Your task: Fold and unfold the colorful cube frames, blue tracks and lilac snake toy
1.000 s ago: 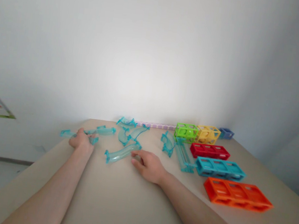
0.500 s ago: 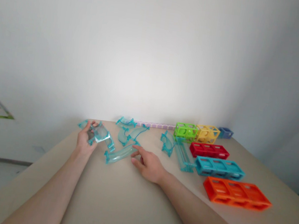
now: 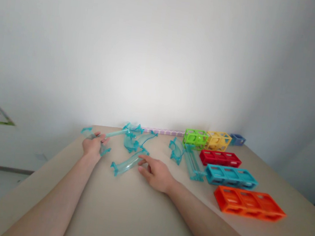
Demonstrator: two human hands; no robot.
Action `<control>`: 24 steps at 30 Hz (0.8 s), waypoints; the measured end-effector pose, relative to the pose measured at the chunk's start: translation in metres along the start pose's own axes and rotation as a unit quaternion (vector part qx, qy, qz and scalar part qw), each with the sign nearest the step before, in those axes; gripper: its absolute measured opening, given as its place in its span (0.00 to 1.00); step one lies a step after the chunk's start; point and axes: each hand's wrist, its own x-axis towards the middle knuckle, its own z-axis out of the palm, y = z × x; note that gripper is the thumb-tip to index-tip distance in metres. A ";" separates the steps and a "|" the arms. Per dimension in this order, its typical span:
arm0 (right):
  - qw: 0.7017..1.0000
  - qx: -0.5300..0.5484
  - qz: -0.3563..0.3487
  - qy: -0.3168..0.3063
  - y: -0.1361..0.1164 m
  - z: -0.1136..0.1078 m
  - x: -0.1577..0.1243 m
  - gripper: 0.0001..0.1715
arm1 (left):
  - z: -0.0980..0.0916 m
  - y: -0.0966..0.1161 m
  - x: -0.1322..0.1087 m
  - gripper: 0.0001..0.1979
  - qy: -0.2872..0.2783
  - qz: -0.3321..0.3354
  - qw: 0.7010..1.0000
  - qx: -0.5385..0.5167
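Note:
My left hand (image 3: 93,145) is closed around clear teal track pieces (image 3: 104,150) near the table's far left edge; one long piece (image 3: 117,132) sticks out to the right of it. My right hand (image 3: 155,172) rests on the beige table (image 3: 122,213), its fingertips touching the end of a curved teal track piece (image 3: 127,163). More teal curved pieces (image 3: 136,140) lie just beyond, toward the wall.
To the right lie an orange block (image 3: 249,203), a teal-blue block (image 3: 231,177) and a red block (image 3: 220,158). Green (image 3: 195,138), yellow (image 3: 218,140) and blue (image 3: 237,139) cubes stand by the wall. A straight teal track (image 3: 193,162) and a curved one (image 3: 175,151) lie between.
My left hand lifted teal pieces off the table, turned them, and now holds them lower near the far left edge. The curved piece at my right fingertips shifted slightly.

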 end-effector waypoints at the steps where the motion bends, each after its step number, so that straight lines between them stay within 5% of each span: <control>1: 1.000 0.001 -0.001 0.000 0.000 0.000 0.000 0.24 | -0.001 -0.002 0.001 0.13 0.020 0.017 1.000 0.010; 8: 1.000 -0.003 0.004 0.000 0.001 0.001 0.000 0.22 | -0.002 0.001 0.004 0.12 0.043 0.019 0.999 0.001; 18: 1.000 0.005 0.003 -0.001 0.000 0.000 0.000 0.23 | 0.002 0.023 -0.004 0.13 -0.096 -0.055 0.984 -0.137; 24: 0.996 0.088 -0.001 0.022 0.004 0.004 0.001 0.34 | 0.006 0.024 -0.023 0.07 -0.195 -0.095 0.962 -0.168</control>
